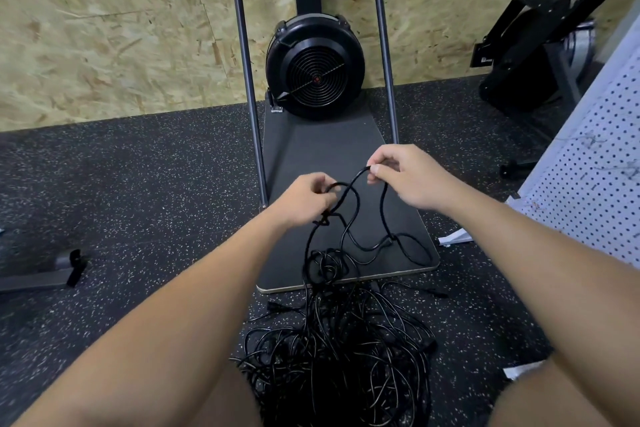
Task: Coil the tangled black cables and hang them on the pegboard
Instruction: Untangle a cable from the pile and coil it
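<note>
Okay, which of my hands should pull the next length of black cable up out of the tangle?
Probably the right hand: it pinches a free loop of thin black cable high up. The left hand grips bunched strands above the tangled pile, anchoring them.

We count two hands, the left hand and the right hand, each gripping black cable. One tangled heap of black cables lies on the floor; how many separate cables make it up we cannot tell. We see one round black fan housing, standing on one dark platform, with two slanting metal poles rising beside it. There is one white pegboard at the right edge, one black machine in the corner, and three white paper scraps on the floor.
</note>
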The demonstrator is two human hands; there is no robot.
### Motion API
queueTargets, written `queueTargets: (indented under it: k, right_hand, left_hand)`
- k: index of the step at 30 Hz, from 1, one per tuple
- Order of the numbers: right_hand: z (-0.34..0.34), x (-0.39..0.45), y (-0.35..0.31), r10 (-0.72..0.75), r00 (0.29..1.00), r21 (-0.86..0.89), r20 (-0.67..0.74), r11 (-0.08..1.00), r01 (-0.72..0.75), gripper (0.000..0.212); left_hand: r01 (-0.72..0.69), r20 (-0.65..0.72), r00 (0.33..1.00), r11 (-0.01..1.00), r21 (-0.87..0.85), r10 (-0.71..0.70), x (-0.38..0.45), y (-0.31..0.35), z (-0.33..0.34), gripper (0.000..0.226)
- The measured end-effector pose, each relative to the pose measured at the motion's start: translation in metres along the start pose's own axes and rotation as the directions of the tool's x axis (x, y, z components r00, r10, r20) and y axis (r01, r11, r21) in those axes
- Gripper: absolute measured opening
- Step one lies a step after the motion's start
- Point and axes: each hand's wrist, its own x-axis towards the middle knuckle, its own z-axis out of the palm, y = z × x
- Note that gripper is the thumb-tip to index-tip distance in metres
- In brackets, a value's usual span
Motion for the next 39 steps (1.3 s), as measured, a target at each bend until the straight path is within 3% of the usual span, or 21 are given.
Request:
queueTargets:
  k: [2, 4, 7, 8, 10, 12, 14, 17, 19, 23, 27, 31, 34, 39]
  right_hand:
    - [0.000, 0.004, -0.004, 0.046, 0.997, 0.142, -0.068, 0.989, -0.036, 0.015]
    - [-0.003, 0.008, -0.003, 0.120, 0.984, 0.332, -0.135, 0.941, -0.069, 0.016]
    - [-0.010, 0.010, -0.001, 0.197, 0.965, 0.491, -0.175, 0.866, -0.088, 0.018]
    - [-0.012, 0.009, 0.000, 0.193, 0.962, 0.450, -0.192, 0.888, -0.089, 0.017]
    - [-0.015, 0.007, 0.004, 0.094, 0.963, 0.092, -0.252, 0.993, -0.073, 0.018]
    - [-0.016, 0.002, 0.004, -0.062, 0.977, -0.289, -0.206, 0.957, 0.000, 0.055]
    - [-0.010, -0.001, -0.003, -0.135, 0.989, -0.418, -0.056, 0.903, 0.100, 0.086]
    - [0.008, -0.004, -0.002, -0.065, 0.985, -0.489, 0.163, 0.861, 0.138, 0.069]
    - [0.016, -0.003, 0.002, -0.046, 0.982, -0.506, 0.184, 0.852, 0.135, 0.053]
    - [0.020, 0.001, 0.005, -0.079, 0.992, -0.357, 0.097, 0.928, 0.109, 0.006]
    - [0.004, 0.007, -0.002, -0.137, 0.983, -0.140, -0.119, 0.983, 0.120, 0.012]
    - [-0.027, 0.016, -0.003, -0.042, 0.888, 0.097, -0.458, 0.991, 0.096, 0.014]
    - [-0.030, 0.019, 0.014, 0.090, 0.853, 0.186, -0.515, 0.983, 0.008, 0.017]
    - [-0.037, 0.023, 0.037, 0.333, 0.770, 0.419, -0.544, 0.903, -0.094, 0.020]
  left_hand:
    - [0.018, 0.103, 0.994, 0.996, 0.083, -0.026, -0.001, -0.007, -0.001, 0.054]
    - [-0.031, 0.123, 0.992, 0.975, 0.218, 0.004, -0.002, -0.015, -0.002, 0.063]
    - [-0.125, 0.086, 0.991, 0.952, 0.279, 0.105, -0.005, -0.020, -0.004, 0.006]
    - [-0.136, 0.065, 0.990, 0.952, 0.275, 0.123, -0.005, -0.021, -0.005, 0.014]
    - [-0.132, 0.039, 0.991, 0.950, 0.284, 0.126, -0.005, -0.020, -0.005, 0.021]
    - [-0.130, 0.019, 0.991, 0.954, 0.270, 0.130, -0.007, -0.013, -0.003, 0.019]
    - [-0.113, -0.013, 0.993, 0.970, 0.214, 0.119, -0.006, -0.004, 0.001, 0.024]
    - [-0.116, -0.031, 0.992, 0.986, 0.117, 0.120, -0.007, 0.012, 0.008, 0.033]
    - [-0.130, -0.009, 0.991, 0.989, 0.064, 0.130, -0.011, 0.020, 0.010, 0.032]
    - [-0.154, 0.053, 0.987, 0.988, -0.026, 0.155, -0.020, 0.026, 0.007, 0.026]
    - [-0.135, 0.125, 0.984, 0.990, 0.031, 0.130, -0.018, 0.013, -0.004, 0.020]
    - [-0.043, 0.097, 0.995, 0.997, 0.072, 0.036, -0.019, -0.001, -0.010, 0.020]
    - [-0.027, 0.053, 0.998, 0.993, 0.115, 0.021, -0.016, -0.009, -0.016, 0.029]
    - [0.074, -0.079, 0.995, 0.986, 0.147, -0.063, -0.002, -0.027, -0.026, 0.014]
